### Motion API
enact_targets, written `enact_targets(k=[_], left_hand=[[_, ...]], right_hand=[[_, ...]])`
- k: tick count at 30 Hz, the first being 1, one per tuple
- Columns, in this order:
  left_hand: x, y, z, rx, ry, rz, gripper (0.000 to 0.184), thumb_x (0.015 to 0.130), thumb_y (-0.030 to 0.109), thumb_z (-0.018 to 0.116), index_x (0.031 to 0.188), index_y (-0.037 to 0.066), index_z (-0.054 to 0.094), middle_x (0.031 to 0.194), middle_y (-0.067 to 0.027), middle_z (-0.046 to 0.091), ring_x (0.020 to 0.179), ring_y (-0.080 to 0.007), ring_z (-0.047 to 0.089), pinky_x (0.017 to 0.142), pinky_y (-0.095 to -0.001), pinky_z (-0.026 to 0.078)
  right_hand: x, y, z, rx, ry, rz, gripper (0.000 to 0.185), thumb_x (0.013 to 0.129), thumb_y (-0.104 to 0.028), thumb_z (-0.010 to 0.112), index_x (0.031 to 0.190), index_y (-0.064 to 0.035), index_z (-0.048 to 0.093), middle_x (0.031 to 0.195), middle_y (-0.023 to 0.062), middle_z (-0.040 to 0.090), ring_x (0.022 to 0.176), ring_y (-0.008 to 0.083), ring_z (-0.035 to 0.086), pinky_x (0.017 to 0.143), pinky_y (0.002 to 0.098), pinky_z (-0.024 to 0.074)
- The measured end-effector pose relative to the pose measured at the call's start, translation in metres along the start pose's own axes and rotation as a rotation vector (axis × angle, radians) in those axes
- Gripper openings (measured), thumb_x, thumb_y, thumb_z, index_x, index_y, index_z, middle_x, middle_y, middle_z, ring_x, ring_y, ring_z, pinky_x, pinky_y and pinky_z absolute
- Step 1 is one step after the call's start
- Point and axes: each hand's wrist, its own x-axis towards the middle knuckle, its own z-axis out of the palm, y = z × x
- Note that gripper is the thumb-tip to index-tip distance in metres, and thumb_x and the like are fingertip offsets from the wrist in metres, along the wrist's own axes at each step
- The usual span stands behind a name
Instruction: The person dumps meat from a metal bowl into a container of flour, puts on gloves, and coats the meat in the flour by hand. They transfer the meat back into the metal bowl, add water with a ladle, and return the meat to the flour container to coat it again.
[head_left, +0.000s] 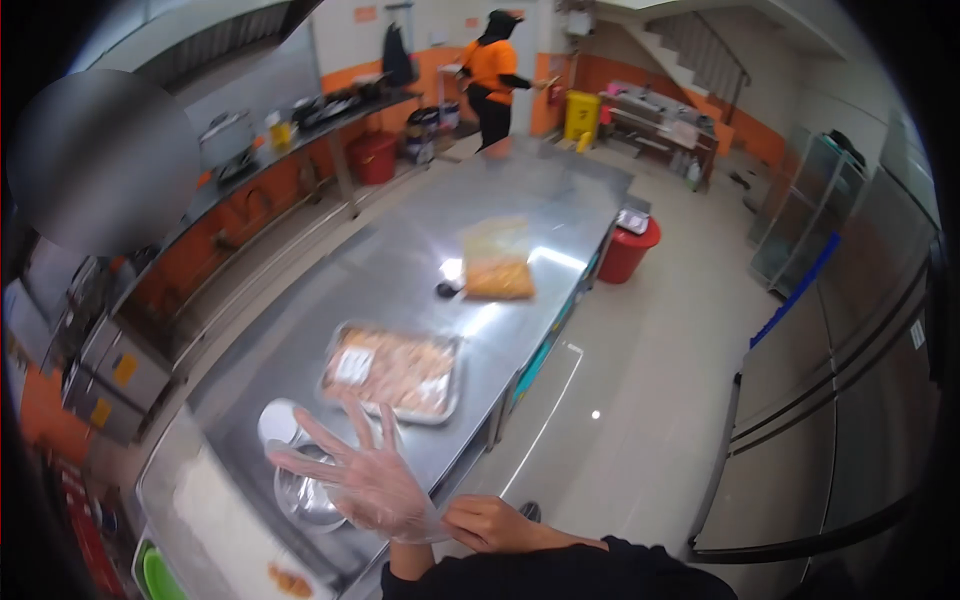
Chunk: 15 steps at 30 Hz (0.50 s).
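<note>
My left hand (372, 488) wears a clear plastic glove, its fingers spread above the table's near end. At that wrist, the bare fingers of my right hand (488, 522) are closed on the cuff of the plastic glove (428, 518). Behind the gloved fingers lies a tray of pale pink pieces, seemingly raw meat (400, 375), under clear wrap with a white label. A shiny metal bowl (300, 500) is partly hidden by my left hand, beside a white round container (280, 422). To the left sits a large tray of white powder (205, 490) with a brown piece (290, 580) at its near end.
Farther along the steel table (400, 250) lies a clear bag with orange-yellow contents (498, 272), beside a small dark object (446, 290). A red bin (630, 250) stands right of the table. A person in orange (492, 70) is beyond the far end. Steel refrigerators (840, 400) line the right.
</note>
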Motion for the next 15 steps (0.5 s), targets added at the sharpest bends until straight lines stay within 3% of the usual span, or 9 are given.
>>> enact_targets(k=[2,3,6,7,10,11,14,15], left_hand=[[-0.01,-0.058,0.054,-0.23,-0.034,-0.074,0.08,0.076,0.064,0.05,0.138,0.048,0.003,0.15,-0.0009,-0.002,0.133,-0.0441,0.009,0.103,-0.0631,0.014],[-0.02,-0.083,0.078,-0.334,-0.038,-0.124,0.076,0.078,0.065,0.047,0.138,0.048,0.003,0.15,-0.0008,-0.002,0.133,-0.0442,0.009,0.103,-0.0635,0.014],[-0.049,-0.151,0.157,-0.575,-0.235,-0.196,0.069,0.081,0.065,0.041,0.138,0.048,0.004,0.15,-0.0007,-0.002,0.133,-0.0441,0.009,0.103,-0.0638,0.013],[-0.057,-0.172,0.181,-0.575,-0.253,-0.19,0.069,0.081,0.069,0.036,0.137,0.049,0.003,0.15,-0.0026,-0.003,0.133,-0.0442,0.009,0.103,-0.0629,0.014],[-0.072,-0.235,0.232,-0.636,-0.238,-0.32,0.069,0.081,0.069,0.035,0.137,0.049,0.0,0.15,-0.0058,-0.003,0.133,-0.0449,0.008,0.103,-0.0629,0.015],[-0.076,-0.258,0.245,-0.675,-0.248,-0.367,0.071,0.08,0.071,0.032,0.138,0.047,-0.002,0.149,-0.0084,-0.004,0.133,-0.0451,0.007,0.102,-0.064,0.015],[-0.072,-0.327,0.269,-0.744,-0.367,-0.575,0.072,0.079,0.073,0.03,0.139,0.045,-0.001,0.15,-0.0084,-0.003,0.133,-0.0443,0.006,0.101,-0.0655,0.014],[-0.069,-0.356,0.278,-0.762,-0.367,-0.552,0.072,0.079,0.074,0.027,0.139,0.044,0.001,0.15,-0.0084,-0.002,0.135,-0.04,0.005,0.101,-0.0666,0.013]], right_hand=[[-0.014,0.027,-0.061,-0.122,0.169,0.074,0.017,0.075,-0.007,0.065,0.087,-0.0013,0.055,0.075,0.0096,0.053,0.068,0.0267,0.054,0.059,0.0334,0.0461],[-0.022,0.044,-0.088,-0.165,0.232,0.15,0.025,0.074,-0.008,0.066,0.095,-0.0007,0.055,0.083,0.0105,0.053,0.069,0.0252,0.054,0.061,0.0326,0.0455],[-0.019,0.067,-0.165,0.011,0.456,0.412,0.033,0.075,-0.011,0.067,0.103,-0.0002,0.054,0.095,0.0114,0.052,0.077,0.0216,0.054,0.065,0.032,0.0443],[-0.028,0.093,-0.178,0.063,0.513,0.384,0.04,0.077,-0.015,0.066,0.111,0.0012,0.051,0.103,0.0112,0.049,0.087,0.0179,0.052,0.073,0.0316,0.0441],[-0.04,0.16,-0.218,0.435,0.64,0.34,0.044,0.082,-0.022,0.063,0.115,0.0032,0.049,0.111,0.0124,0.05,0.096,0.0182,0.052,0.081,0.0315,0.0427],[-0.047,0.18,-0.231,0.648,0.654,0.405,0.05,0.085,-0.03,0.06,0.12,0.0033,0.047,0.12,0.0114,0.049,0.106,0.0176,0.05,0.088,0.0308,0.0398],[-0.062,0.26,-0.273,0.585,0.498,0.427,0.053,0.086,-0.035,0.058,0.121,0.0025,0.047,0.124,0.0107,0.049,0.112,0.0176,0.048,0.091,0.0308,0.0381],[-0.057,0.283,-0.296,0.639,0.487,0.404,0.054,0.085,-0.032,0.06,0.124,0.0011,0.045,0.122,0.009,0.051,0.112,0.0178,0.047,0.094,0.032,0.0367]])
